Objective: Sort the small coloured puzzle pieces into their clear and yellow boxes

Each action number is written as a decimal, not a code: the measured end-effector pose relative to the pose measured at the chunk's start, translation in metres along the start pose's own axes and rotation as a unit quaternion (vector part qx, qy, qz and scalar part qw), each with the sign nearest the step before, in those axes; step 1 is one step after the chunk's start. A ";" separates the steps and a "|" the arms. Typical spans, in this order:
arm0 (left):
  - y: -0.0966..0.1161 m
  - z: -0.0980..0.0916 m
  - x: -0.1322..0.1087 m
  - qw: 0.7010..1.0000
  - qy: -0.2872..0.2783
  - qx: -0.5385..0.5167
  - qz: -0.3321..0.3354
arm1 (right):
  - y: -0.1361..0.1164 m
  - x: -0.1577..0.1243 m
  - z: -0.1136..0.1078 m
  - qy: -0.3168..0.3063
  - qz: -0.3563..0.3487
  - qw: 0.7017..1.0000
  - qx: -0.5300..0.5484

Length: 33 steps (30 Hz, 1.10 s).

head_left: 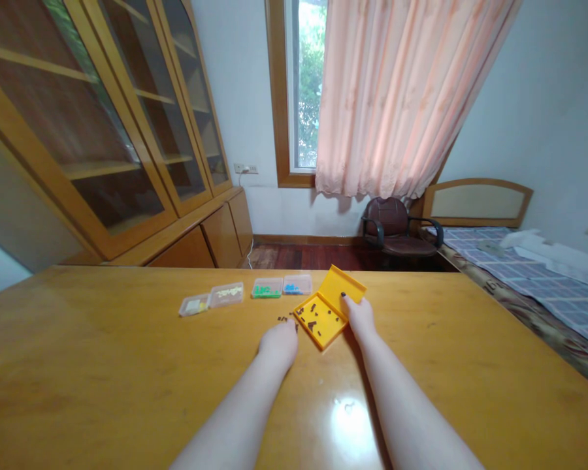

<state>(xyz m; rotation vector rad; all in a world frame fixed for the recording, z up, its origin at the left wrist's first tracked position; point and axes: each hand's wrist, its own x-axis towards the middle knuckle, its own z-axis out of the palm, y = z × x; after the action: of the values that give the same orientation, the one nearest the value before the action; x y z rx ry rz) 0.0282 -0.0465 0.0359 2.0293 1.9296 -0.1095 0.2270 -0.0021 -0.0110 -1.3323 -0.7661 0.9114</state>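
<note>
A yellow hinged box stands open on the table, its lid tilted up at the back. Several small dark brown pieces lie scattered inside it. My right hand grips the box at its right side, thumb on the inner face of the lid. Just left of the box, my left hand is closed, fingertips down at the tabletop among loose dark pieces. Whether a piece is between those fingers is hidden.
Along the table's far side stand a clear box with green pieces, one with blue pieces, one with cream pieces and another small clear box. Beyond are a chair, a bed and a cabinet.
</note>
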 end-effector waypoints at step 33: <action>0.004 -0.009 0.003 0.989 0.131 -0.001 0.065 | 0.001 0.000 -0.001 -0.010 0.003 1.000 0.000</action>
<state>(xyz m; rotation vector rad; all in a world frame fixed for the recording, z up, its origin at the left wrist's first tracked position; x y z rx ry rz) 0.0308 -0.0407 0.0440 2.2563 1.9335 0.1999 0.2277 -0.0027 -0.0125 -1.3279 -0.7769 0.9313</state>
